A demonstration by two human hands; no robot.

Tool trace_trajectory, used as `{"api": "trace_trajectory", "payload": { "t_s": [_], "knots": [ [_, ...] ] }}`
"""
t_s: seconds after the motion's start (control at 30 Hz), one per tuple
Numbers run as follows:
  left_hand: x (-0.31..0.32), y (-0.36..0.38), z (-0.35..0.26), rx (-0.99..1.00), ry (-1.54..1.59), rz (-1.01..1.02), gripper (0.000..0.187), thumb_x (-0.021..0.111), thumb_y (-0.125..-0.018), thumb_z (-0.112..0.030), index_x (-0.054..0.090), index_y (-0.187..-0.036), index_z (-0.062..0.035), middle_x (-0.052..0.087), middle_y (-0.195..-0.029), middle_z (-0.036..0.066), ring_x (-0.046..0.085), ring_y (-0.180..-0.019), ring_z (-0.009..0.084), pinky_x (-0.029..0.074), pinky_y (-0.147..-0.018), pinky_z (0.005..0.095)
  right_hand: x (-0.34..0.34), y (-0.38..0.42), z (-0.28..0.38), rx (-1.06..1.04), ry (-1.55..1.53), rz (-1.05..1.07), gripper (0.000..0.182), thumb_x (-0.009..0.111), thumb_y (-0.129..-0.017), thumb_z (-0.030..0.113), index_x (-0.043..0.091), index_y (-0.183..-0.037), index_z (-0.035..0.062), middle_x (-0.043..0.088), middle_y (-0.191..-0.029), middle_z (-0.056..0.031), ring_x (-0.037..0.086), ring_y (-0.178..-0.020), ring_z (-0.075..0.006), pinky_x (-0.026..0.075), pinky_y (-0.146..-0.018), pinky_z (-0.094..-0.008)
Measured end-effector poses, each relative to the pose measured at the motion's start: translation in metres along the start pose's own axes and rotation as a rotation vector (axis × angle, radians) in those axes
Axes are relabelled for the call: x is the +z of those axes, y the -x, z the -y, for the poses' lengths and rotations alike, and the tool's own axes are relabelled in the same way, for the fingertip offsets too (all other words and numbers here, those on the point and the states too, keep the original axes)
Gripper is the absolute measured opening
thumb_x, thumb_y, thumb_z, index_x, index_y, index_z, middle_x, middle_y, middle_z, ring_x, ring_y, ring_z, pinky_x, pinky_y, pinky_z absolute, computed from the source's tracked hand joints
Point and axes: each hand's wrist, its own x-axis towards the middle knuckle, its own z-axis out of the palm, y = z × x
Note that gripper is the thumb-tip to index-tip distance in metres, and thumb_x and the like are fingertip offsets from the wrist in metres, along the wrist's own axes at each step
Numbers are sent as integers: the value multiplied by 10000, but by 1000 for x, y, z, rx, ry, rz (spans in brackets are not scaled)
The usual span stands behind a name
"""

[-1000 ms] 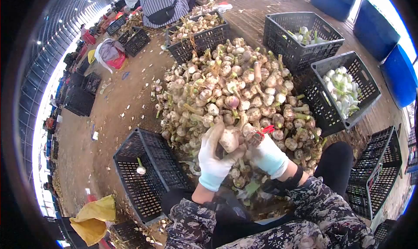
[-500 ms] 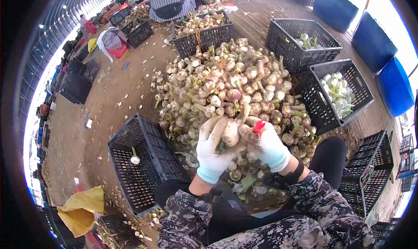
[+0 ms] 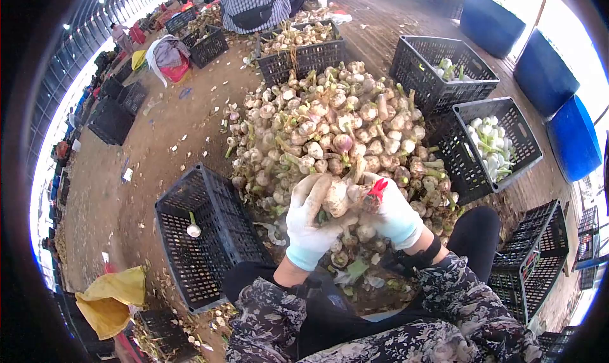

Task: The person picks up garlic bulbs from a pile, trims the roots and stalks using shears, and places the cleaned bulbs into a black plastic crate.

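1. Left hand (image 3: 309,226) — gloved in white and pale blue, fingers curled around a garlic bulb (image 3: 336,197), which sits at the near edge of the garlic heap (image 3: 336,125), above the person's lap.
2. Right hand (image 3: 394,216) — gloved likewise, fingers closed on a red-handled tool (image 3: 377,188) pressed against the right side of the same bulb; the blade is hidden, so its exact contact cannot be told.
3. Left crate (image 3: 209,236) — black plastic, just beside the left forearm; a single trimmed bulb (image 3: 193,230) lies inside.
4. Right crate (image 3: 491,147) — black, beside the heap, holding white peeled bulbs with green stems.
5. Far crate (image 3: 444,68) — behind the right crate, with a few bulbs.
6. Blue barrels (image 3: 571,135) — along the right edge.
7. Another person (image 3: 250,5) — striped top, seated beyond the heap.
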Motion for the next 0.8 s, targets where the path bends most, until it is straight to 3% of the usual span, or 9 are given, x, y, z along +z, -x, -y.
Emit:
{"api": "trace_trajectory", "payload": {
  "t_s": [0.1,0.27,0.37,0.43,0.5,0.6,0.63,0.7,0.8],
  "knots": [
    [4,0,2,66,8,36,788,861,-466,-148,542,-1178,-39,529,-1146,155,541,-1016,312,454,-866,384,-9,-2,-5,215,-269,-26,132,554,-872,162,576,-909,37,567,-724,23,518,-643,-42,407,-529,-203],
    [11,-3,-5,106,-56,72,722,835,-555,-98,515,-1196,-10,537,-1151,140,549,-1000,271,456,-856,362,-9,-4,-31,124,-136,-162,134,520,-870,113,593,-933,20,580,-740,16,515,-641,-47,407,-548,-192],
    [17,3,-2,-735,805,-76,474,655,-831,-156,469,-1212,56,560,-1113,78,557,-952,159,462,-834,278,2,-1,-43,20,-16,-203,197,522,-847,-28,594,-1030,-7,629,-911,-36,546,-843,-79,449,-742,-229],
    [15,3,13,-971,990,-28,437,578,-895,-211,461,-1230,43,575,-1085,72,557,-936,137,452,-835,259,-6,5,-45,44,-92,-70,210,525,-868,14,571,-1072,-3,616,-997,-45,545,-914,-106,440,-818,-253],
    [20,7,10,-940,875,-24,435,562,-905,-232,462,-1232,38,579,-1074,70,558,-931,139,448,-844,261,-19,5,-49,149,-692,-5,251,521,-892,74,535,-1132,1,601,-1045,-48,552,-922,-114,440,-830,-262],
    [36,15,10,-717,648,10,439,577,-891,-194,442,-1251,18,563,-1087,73,545,-954,150,422,-887,272,-24,4,-27,-148,256,78,230,557,-902,164,573,-1060,-2,592,-1064,-46,548,-933,-101,442,-822,-253],
    [40,16,10,-660,560,25,429,582,-882,-144,439,-1256,11,563,-1085,75,537,-971,152,405,-907,274,-16,2,-24,265,-362,-6,207,580,-886,152,593,-1016,-7,586,-1080,-54,547,-939,-104,442,-819,-255],
    [34,14,6,-511,230,88,576,679,-806,-128,392,-1285,14,554,-1098,84,536,-991,158,416,-900,271,-14,4,-12,223,-177,-44,189,608,-863,138,603,-985,-6,586,-1067,-54,551,-927,-110,443,-813,-259],
    [18,4,-3,-715,697,111,642,717,-760,-77,379,-1290,54,540,-1133,117,542,-1017,175,447,-880,290,-15,6,-16,-24,121,-81,180,661,-812,106,614,-954,6,586,-1022,-57,565,-885,-134,449,-790,-267]
  ]
}}
